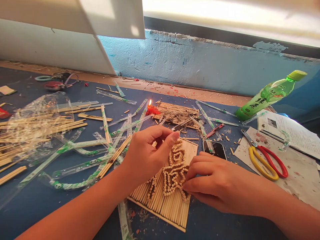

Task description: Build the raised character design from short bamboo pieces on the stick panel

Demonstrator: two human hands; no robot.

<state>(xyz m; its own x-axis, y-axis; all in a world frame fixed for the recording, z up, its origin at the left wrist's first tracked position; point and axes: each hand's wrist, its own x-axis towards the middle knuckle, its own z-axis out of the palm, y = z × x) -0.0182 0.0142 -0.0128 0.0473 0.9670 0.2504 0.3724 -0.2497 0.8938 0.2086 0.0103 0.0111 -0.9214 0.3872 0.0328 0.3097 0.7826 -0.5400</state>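
Observation:
A panel of chopsticks (172, 210) laid side by side lies on the dark blue table, tilted toward me. Short stick pieces (172, 178) stand on end across it, forming character-like outlines. Above the panel's far part, my left hand (150, 156) is closed in a pinch of thumb and index finger; whatever is between the tips is too small to make out. My right hand (217, 181) rests at the panel's right edge, its fingers curled together beside the stick pieces. Its fingertips are partly hidden, and I cannot make out what they hold.
A lit red candle (152, 108) burns beside a smaller, dark-smeared stick panel (175, 113). Red-and-yellow-handled scissors (268, 163), a red craft knife (213, 131), a phone (220, 150) and a green bottle (267, 96) are on the right. Wrappers (75, 144) and loose chopsticks (62, 126) cover the left.

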